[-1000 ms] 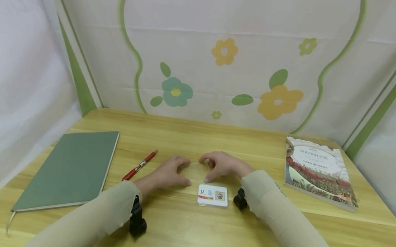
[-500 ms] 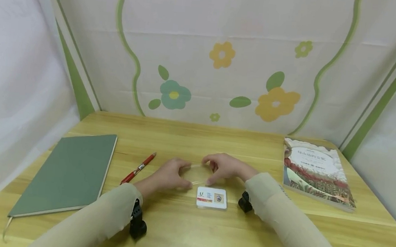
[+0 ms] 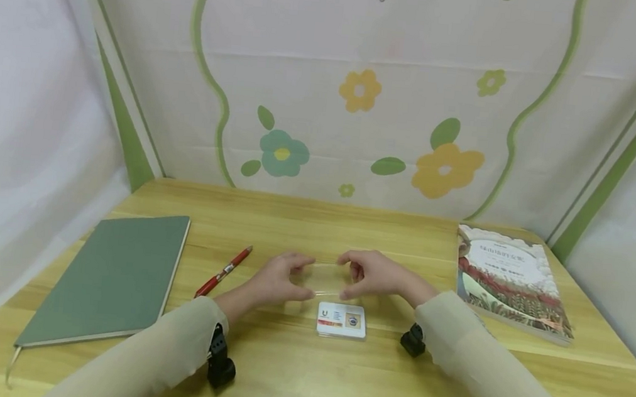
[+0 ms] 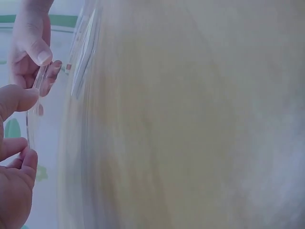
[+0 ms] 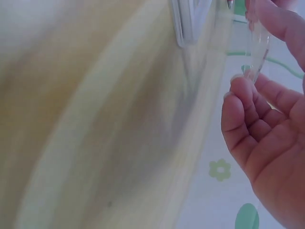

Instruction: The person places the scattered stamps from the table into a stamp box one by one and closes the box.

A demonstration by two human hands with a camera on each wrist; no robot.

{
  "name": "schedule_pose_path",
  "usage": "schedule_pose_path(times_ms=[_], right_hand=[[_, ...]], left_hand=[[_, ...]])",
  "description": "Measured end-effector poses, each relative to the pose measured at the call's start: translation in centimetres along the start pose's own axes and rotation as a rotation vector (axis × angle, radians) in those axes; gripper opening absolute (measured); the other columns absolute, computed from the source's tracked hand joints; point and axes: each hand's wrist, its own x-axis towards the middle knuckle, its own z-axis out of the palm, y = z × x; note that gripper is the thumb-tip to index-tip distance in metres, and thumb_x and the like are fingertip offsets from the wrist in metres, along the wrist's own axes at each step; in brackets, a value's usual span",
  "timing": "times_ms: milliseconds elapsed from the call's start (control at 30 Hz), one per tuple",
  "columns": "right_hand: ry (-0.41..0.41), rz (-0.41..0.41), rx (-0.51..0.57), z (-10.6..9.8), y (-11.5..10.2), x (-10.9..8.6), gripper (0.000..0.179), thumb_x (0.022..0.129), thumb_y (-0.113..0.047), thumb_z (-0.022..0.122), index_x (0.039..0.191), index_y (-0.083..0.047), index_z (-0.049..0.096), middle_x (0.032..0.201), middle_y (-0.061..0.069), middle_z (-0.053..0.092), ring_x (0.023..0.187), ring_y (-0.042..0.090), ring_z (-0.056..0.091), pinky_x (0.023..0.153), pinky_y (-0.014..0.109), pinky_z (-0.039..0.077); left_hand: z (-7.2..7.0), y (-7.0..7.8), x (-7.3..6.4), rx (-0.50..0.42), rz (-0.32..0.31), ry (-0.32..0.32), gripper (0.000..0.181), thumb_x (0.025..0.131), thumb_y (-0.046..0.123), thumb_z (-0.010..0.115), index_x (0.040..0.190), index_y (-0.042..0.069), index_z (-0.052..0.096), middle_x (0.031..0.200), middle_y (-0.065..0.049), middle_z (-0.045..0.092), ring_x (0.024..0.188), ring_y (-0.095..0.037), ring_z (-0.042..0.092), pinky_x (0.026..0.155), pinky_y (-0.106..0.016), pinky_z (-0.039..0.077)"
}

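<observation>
Between my two hands is a thin clear plastic cover (image 3: pixel 328 280), just beyond the card stack. My left hand (image 3: pixel 279 278) pinches its left end between thumb and fingers. At the opposite end my right hand (image 3: pixel 376 275) grips it the same way, its other fingers curled in the right wrist view. The cover (image 4: pixel 32 121) appears edge-on in the left wrist view, held above the table. Nearer to me lies a stack of white printed cards (image 3: pixel 341 320) with a clear edge beneath; whether a box holds them I cannot tell.
A green notebook (image 3: pixel 109 281) lies on the left, with a red pen (image 3: pixel 224 271) beside it. On the right is a book with an illustrated cover (image 3: pixel 515 282). A flowered curtain (image 3: pixel 327 98) rises behind the wooden table (image 3: pixel 291 373).
Both hands have shifted a little to the right with the clear plastic cover, the right hand more so. The card stack stays in place.
</observation>
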Motion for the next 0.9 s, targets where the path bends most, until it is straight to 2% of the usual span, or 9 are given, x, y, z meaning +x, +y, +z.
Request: schedule_pose_path(times_ms=[267,533,767,900], right_hand=[[0.040,0.031,-0.002,0.5,-0.6,-1.5,0.064,0.072,-0.036,0.078,0.121,-0.003,0.054,0.078,0.003,0.053,0.065,0.012,0.044,0.059,0.025,0.040],[0.070,0.055,-0.016,1.0,-1.1,-2.9,0.064,0.069,-0.038,0.079,0.119,-0.004,0.055,0.077,0.000,0.052,0.065,0.011,0.044,0.055,0.024,0.039],[0.090,0.102,0.018,2.0,-1.1,-4.2,0.063,0.069,-0.039,0.080,0.115,-0.004,0.055,0.075,0.000,0.051,0.063,0.012,0.044,0.054,0.024,0.038],[0.102,0.130,0.027,2.6,-1.4,-4.7,0.061,0.067,-0.037,0.081,0.114,-0.005,0.056,0.074,-0.001,0.052,0.063,0.012,0.044,0.052,0.023,0.038]], left_hand=[[0.0,0.8,-0.7,-0.090,0.033,-0.015,0.066,0.072,0.019,0.078,0.130,0.005,0.052,0.126,-0.008,0.052,0.110,-0.026,0.052,0.092,-0.040,0.047],[0.4,1.4,-1.1,-0.106,0.022,-0.084,0.066,0.074,0.019,0.076,0.133,0.007,0.049,0.131,-0.008,0.048,0.115,-0.026,0.050,0.096,-0.040,0.044],[1.0,1.4,-1.7,-0.129,0.073,-0.122,0.066,0.074,0.018,0.076,0.133,0.004,0.049,0.130,-0.007,0.048,0.116,-0.026,0.049,0.096,-0.039,0.044],[1.4,1.5,-2.0,-0.112,0.091,-0.130,0.067,0.072,0.017,0.077,0.131,0.004,0.051,0.127,-0.007,0.050,0.112,-0.023,0.050,0.096,-0.041,0.043]])
